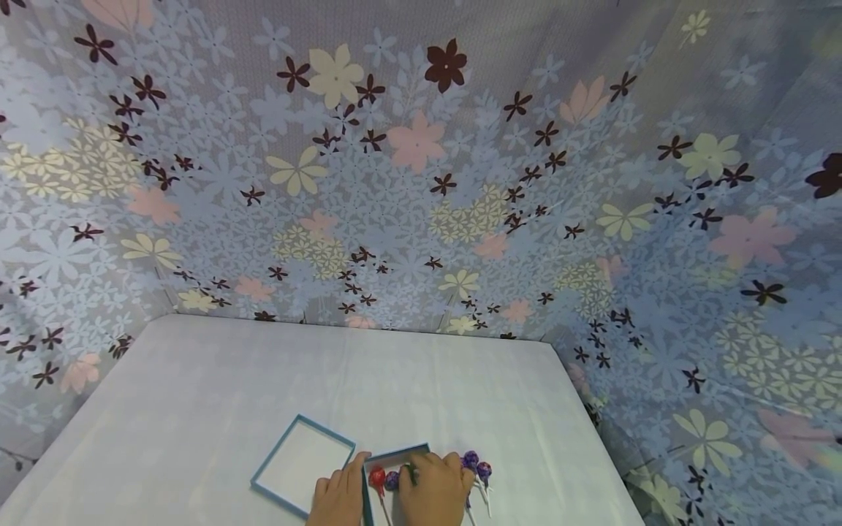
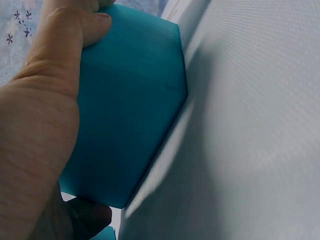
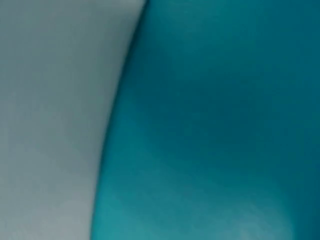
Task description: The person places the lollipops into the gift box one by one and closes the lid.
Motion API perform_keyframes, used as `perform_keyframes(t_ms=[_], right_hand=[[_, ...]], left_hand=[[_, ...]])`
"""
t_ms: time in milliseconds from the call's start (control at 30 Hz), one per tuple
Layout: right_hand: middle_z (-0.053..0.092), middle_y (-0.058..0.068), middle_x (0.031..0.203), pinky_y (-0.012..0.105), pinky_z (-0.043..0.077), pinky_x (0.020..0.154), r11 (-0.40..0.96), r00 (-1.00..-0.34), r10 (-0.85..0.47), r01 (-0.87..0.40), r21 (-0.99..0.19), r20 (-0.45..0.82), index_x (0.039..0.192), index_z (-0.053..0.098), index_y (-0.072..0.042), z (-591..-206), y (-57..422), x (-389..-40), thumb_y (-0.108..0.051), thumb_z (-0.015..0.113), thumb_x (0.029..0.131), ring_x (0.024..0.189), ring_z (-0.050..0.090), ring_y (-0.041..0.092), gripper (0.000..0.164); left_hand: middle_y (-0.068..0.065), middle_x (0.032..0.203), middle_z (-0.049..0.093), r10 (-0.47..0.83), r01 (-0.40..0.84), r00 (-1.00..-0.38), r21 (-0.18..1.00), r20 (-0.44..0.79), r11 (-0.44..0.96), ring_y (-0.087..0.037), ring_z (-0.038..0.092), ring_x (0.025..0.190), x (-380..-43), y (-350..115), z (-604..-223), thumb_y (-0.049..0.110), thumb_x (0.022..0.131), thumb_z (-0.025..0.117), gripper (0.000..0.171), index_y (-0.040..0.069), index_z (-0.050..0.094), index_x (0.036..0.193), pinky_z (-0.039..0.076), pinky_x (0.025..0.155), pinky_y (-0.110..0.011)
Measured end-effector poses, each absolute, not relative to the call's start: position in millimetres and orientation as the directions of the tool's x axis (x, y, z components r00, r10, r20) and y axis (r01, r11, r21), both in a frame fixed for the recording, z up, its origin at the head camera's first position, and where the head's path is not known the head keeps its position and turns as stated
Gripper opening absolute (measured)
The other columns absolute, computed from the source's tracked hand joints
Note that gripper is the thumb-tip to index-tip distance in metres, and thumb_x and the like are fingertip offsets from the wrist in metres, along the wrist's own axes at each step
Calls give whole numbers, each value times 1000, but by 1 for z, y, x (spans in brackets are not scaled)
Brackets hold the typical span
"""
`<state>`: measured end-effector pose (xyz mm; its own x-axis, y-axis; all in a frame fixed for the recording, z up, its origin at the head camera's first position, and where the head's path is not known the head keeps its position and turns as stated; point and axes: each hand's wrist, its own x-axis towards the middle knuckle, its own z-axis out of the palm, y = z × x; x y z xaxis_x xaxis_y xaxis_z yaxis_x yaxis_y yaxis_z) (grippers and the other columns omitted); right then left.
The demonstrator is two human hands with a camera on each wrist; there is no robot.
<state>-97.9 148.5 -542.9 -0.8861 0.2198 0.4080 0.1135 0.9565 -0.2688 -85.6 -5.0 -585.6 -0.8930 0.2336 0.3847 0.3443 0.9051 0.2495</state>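
Observation:
In the head view an open teal box stands at the table's front edge. My left hand grips its left side; the left wrist view shows the thumb and a finger at opposite ends of the teal wall. Inside lie a red lollipop and a purple lollipop. Over the box's right part, my right hand has curled fingers that pinch a dark green lollipop, mostly hidden by them. A teal surface fills much of the right wrist view, without that hand's fingers.
A shallow teal-rimmed lid lies left of the box, white inside facing up. Several purple lollipops with white sticks lie right of the box. The white-covered table meets a flowered cloth behind it.

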Motion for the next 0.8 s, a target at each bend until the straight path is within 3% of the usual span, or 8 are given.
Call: perform_keyframes(t_ms=[200,267,367,500,800], right_hand=[[75,-7,81,43,27,72,898,-852,305,109,-425,426,82,80,-23,-526,161,-97,-28,86,71,75,50,15,14],[75,-6,83,45,28,73,881,-833,337,115,-459,439,84,80,-22,-520,167,-96,-27,87,71,78,52,16,15],[76,-5,85,47,29,76,863,-805,384,138,-486,452,87,79,-20,-515,176,-95,-26,86,73,81,54,20,17],[76,-2,90,50,30,77,843,-782,438,185,-505,444,90,79,-18,-514,190,-96,-26,84,75,84,55,24,18],[76,7,100,55,27,79,776,-765,560,351,-524,318,99,78,-13,-525,224,-104,-27,79,79,90,54,30,24]], left_hand=[[-4,115,59,249,300,-951,344,184,890,-16,43,79,-86,-7,-574,50,84,67,75,6,41,139,27,68,-32],[-5,114,60,251,300,-951,348,179,888,-16,42,78,-86,-7,-574,45,86,65,69,5,42,138,28,68,-31],[-3,114,60,241,292,-952,337,187,895,-14,42,76,-85,-8,-579,56,86,64,74,6,43,138,27,67,-30],[-1,116,61,220,276,-955,323,200,905,-12,40,73,-85,-9,-582,84,72,58,102,7,44,137,27,67,-30],[-6,122,58,259,284,-959,401,117,871,-17,43,78,-88,-11,-574,79,75,60,102,3,40,140,28,69,-33]])
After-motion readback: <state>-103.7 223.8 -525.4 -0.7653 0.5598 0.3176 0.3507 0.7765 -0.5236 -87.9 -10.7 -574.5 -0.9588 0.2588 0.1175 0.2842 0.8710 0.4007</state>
